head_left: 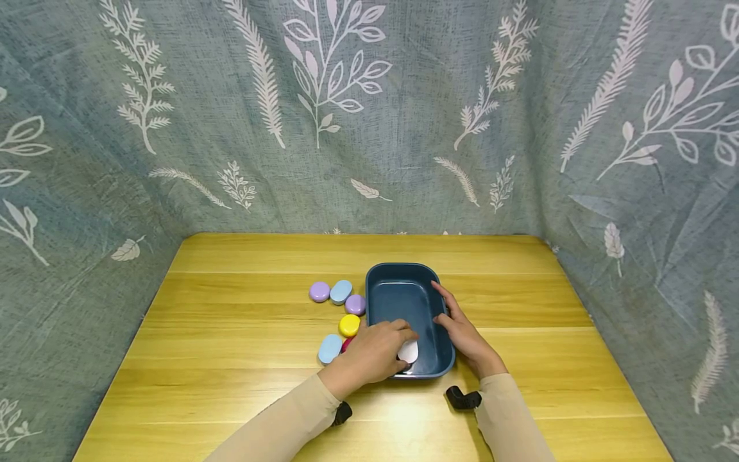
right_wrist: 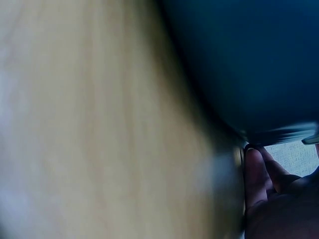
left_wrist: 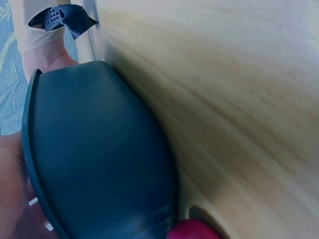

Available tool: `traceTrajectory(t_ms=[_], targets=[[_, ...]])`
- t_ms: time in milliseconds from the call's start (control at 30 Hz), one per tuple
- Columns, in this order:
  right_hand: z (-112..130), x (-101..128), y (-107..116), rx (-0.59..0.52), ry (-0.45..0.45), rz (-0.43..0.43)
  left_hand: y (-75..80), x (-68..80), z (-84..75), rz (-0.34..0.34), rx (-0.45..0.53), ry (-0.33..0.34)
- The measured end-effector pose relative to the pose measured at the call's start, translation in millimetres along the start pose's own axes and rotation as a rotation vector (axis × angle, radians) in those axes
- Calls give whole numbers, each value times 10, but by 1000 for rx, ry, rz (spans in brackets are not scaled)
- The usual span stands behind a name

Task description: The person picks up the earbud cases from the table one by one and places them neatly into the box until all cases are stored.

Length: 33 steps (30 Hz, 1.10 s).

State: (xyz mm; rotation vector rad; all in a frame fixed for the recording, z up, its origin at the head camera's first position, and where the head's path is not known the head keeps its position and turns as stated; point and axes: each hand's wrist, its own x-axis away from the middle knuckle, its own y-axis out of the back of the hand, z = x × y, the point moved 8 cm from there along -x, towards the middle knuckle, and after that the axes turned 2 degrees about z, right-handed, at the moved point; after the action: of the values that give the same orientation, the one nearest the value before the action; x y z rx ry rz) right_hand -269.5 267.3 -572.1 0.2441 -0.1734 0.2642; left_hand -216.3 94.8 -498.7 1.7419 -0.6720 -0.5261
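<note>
A dark blue rectangular dish with rounded corners stands on the table. My left hand reaches over its near left side and pinches a rounded white piece between thumb and fingers, low inside the dish. My right hand holds the dish's right side, with the thumb over the rim and the other fingers along the outside. In the left wrist view, the dish's outer wall hides most of the left hand. Part of the right hand's fingers shows beside the dish in the right wrist view.
Left of the dish lie smooth rounded pieces: two purple, two light blue, one yellow and a magenta one partly hidden by the left hand. A leaf-patterned curtain surrounds the wooden table.
</note>
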Motion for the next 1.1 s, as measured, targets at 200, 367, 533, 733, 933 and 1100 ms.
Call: traceTrajectory(t_ms=[200,367,533,733,933,1100], targets=[[-17,-6,9,8,-3,-3,-34,-10,2,1,-2,0],[-23,-11,5,9,2,-4,-60,-20,1,6,-12,3],[-22,-8,8,13,1,-6,-76,-36,-1,10,-9,12],[-13,-5,6,8,9,-4,-75,-43,-2,15,14,12],[-14,-7,16,11,17,-4,-105,-54,18,30,29,15],[-7,-3,8,12,21,1,-109,-51,32,35,37,25]])
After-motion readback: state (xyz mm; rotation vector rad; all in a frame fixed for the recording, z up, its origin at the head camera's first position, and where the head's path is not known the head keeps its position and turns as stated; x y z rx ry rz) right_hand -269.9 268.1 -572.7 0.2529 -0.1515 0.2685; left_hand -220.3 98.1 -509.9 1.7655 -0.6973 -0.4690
